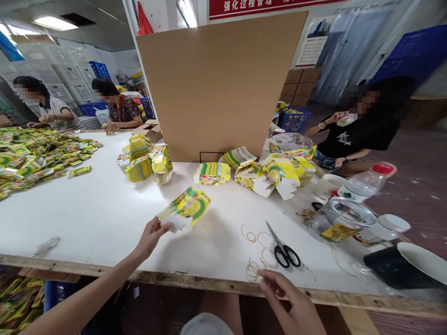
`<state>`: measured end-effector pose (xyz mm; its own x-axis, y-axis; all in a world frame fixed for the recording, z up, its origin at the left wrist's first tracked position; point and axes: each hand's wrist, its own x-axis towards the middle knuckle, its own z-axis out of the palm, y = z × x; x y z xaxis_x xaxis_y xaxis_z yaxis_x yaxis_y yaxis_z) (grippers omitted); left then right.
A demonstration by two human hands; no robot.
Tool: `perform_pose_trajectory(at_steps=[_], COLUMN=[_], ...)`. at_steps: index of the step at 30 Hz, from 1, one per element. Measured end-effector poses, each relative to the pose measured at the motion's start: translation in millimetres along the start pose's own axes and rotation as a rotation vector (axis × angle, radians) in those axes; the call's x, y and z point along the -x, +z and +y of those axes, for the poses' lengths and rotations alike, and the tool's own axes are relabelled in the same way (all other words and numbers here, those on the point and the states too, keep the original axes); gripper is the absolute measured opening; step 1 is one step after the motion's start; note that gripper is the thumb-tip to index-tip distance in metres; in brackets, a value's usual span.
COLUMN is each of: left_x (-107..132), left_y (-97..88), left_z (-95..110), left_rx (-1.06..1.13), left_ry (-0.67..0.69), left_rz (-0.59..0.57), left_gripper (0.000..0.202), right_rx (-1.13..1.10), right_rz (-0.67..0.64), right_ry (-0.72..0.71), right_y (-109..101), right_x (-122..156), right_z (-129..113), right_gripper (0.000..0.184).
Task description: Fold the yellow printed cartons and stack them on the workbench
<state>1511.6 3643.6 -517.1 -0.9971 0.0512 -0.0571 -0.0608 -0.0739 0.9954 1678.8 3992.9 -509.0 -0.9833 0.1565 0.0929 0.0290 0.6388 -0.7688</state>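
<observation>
My left hand (151,236) is closed on the white end of a yellow-green folded carton (186,208), holding it just above the white table (87,214). My right hand (291,302) is at the table's near edge, its fingers pinching at a bunch of rubber bands (252,270). More loose rubber bands (260,242) and black-handled scissors (284,249) lie just beyond it.
Piles of the same cartons (146,160) (275,172) lie before an upright cardboard sheet (220,83). Clear jars (340,218), a bottle (366,183) and a black tub (401,267) crowd the right. Three other people sit around the table; sachets (31,156) are heaped at left.
</observation>
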Motion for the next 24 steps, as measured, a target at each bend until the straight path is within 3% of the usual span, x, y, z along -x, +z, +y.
perform_pose_trajectory(at_steps=[3, 6, 10, 14, 18, 21, 22, 24], left_x=[10, 15, 24, 34, 38, 37, 38, 40], left_y=[10.4, 23.5, 28.5, 28.2, 39.8, 57.1, 64.7, 82.7], left_z=[10, 9, -2, -10, -18, -24, -25, -28], left_rx=[-0.127, -0.206, -0.380, -0.422, -0.224, -0.036, 0.016, 0.087], left_ry=[0.035, 0.084, 0.212, 0.168, 0.107, 0.104, 0.106, 0.110], left_rz=[-0.259, -0.430, -0.555, -0.605, -0.570, -0.356, -0.284, -0.199], left_gripper=[0.042, 0.054, 0.077, 0.098, 0.109, 0.109, 0.106, 0.096], right_rx=[0.087, 0.268, 0.447, 0.469, 0.407, 0.349, 0.257, -0.136], right_rz=[0.034, -0.085, -0.385, -0.383, -0.325, -0.258, -0.240, -0.259], right_ry=[-0.125, -0.209, -0.228, -0.239, -0.244, -0.171, -0.123, -0.001], right_y=[14, 29, 47, 59, 60, 54, 51, 46], right_x=[-20, -44, -66, -71, -76, -77, -77, -75], right_z=[-29, -55, -73, -72, -72, -74, -75, -76], right_gripper=[0.036, 0.071, 0.116, 0.121, 0.109, 0.100, 0.096, 0.085])
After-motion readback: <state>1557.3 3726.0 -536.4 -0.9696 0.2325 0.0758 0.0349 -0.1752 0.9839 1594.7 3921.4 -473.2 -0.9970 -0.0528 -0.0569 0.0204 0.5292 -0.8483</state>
